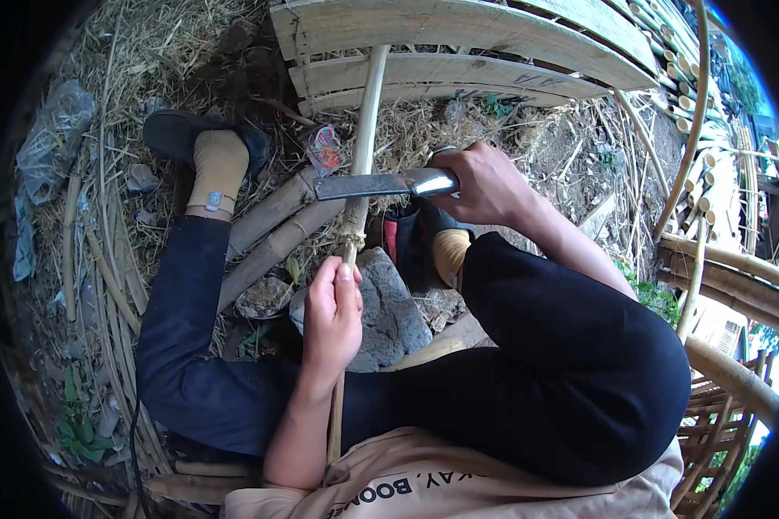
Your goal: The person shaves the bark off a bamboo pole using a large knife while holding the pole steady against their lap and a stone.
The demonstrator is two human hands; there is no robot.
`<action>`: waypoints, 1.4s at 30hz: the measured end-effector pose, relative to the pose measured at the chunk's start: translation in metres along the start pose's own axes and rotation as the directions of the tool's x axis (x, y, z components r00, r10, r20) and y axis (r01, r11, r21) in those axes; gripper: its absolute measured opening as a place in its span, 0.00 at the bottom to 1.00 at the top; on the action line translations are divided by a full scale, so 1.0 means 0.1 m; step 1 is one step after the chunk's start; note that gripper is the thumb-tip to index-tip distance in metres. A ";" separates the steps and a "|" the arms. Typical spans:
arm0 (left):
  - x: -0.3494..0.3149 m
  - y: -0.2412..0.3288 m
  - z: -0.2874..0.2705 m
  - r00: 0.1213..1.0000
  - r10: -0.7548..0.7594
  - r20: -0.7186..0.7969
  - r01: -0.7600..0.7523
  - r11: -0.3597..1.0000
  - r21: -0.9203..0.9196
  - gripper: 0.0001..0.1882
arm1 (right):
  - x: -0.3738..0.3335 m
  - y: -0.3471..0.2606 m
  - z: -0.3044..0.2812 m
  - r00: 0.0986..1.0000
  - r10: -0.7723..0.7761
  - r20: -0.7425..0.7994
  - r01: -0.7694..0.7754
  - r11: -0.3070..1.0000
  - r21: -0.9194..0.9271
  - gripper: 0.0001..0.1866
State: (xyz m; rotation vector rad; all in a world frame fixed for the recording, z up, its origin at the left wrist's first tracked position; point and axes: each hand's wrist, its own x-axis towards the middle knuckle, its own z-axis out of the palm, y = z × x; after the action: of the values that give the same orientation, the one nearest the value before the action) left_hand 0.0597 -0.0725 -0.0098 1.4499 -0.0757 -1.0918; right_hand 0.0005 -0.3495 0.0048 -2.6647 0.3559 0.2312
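Observation:
My left hand (333,313) is closed around a long, pale bamboo strip (367,130). The strip's far end reaches the wooden slats, and its near end runs down past my forearm over my thigh. In my right hand (486,183) is a large knife, fingers wrapped around its handle. The flat grey knife blade (344,188) points left and lies across the strip, beyond my left hand. Between the blade and that hand, a small ragged curl of fibre (352,235) sticks out from the strip. A grey rock (388,311) sits just right of my left hand.
A slatted wooden crate (459,30) stands at the far side. Thick bamboo poles (273,242) lie left of the strip. Dry straw and a clear plastic bag (56,143) cover the ground at left. Cut bamboo poles (697,164) are stacked at far right. My legs frame the work.

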 end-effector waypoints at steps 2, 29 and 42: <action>-0.03 0.06 0.01 0.985 -0.118 0.126 0.141 0.970 -0.200 0.12 | 0.01 -0.01 0.08 1.000 -0.001 -0.018 0.001 1.000 0.014 0.10; -0.12 0.04 0.02 0.953 -0.141 0.269 0.230 0.913 -0.336 0.11 | 0.41 0.52 -0.20 0.908 0.340 -0.244 -0.384 0.910 -0.158 0.11; -0.12 0.01 0.04 0.946 -0.183 0.266 0.268 0.906 -0.327 0.11 | -0.15 -0.02 0.11 0.998 0.060 -0.021 -0.058 0.994 0.092 0.04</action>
State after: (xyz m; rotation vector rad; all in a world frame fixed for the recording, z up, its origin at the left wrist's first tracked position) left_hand 0.0516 -0.0682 -0.0019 1.0138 0.1291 -1.3836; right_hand -0.0147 -0.3398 -0.0011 -2.5715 0.4424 0.1969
